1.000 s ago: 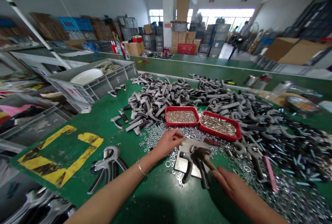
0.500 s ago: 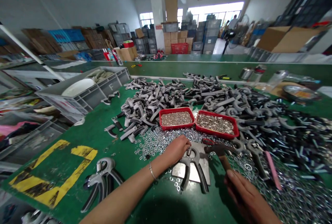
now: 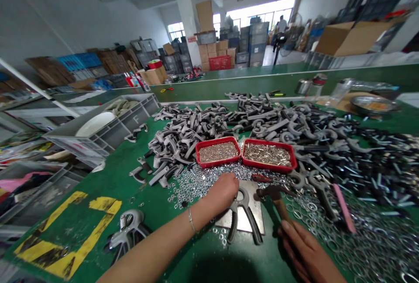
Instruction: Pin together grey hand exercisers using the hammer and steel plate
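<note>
One hammer (image 3: 278,202) in right grip (image 3: 301,244)

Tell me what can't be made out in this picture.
All in the head view:
Whether the left hand pinches anything: the hand itself hides it.
The upper left of the hand grip on the metal plate: covered by that hand.
The handle end of the hammer: hidden by the right hand.
The contents of the bowl: too small and blurred.

Free lane on tabletop (image 3: 152,204) left of washers (image 3: 186,187); beyond steel plate (image 3: 242,222), 2 red trays (image 3: 268,167) block; hammer (image 3: 280,209) bars right.
</note>
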A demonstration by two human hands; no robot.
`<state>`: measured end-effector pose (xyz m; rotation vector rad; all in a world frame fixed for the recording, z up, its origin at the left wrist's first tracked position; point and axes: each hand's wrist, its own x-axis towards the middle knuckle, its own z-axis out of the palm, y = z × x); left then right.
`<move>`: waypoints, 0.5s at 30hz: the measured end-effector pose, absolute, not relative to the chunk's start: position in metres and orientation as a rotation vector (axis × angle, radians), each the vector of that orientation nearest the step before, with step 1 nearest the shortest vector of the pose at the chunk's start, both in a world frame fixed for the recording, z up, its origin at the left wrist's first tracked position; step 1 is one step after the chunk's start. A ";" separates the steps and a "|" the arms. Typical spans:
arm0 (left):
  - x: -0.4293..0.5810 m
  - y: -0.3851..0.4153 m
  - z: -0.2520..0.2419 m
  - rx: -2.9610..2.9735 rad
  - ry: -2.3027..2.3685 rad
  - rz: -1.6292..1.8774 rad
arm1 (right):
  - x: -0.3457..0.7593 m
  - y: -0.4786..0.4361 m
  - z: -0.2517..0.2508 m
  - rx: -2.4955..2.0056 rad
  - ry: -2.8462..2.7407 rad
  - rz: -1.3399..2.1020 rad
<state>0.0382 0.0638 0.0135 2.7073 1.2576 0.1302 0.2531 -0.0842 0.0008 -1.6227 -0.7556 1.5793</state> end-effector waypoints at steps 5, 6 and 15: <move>0.051 0.055 0.012 2.863 1.198 0.046 | 0.259 -0.085 -0.007 -1.577 -0.918 1.502; 0.051 0.055 0.013 2.860 1.213 0.040 | 0.261 -0.083 -0.006 -1.599 -1.007 1.480; 0.003 0.012 0.022 2.559 1.402 0.417 | 0.258 -0.035 0.070 -1.623 -1.876 1.064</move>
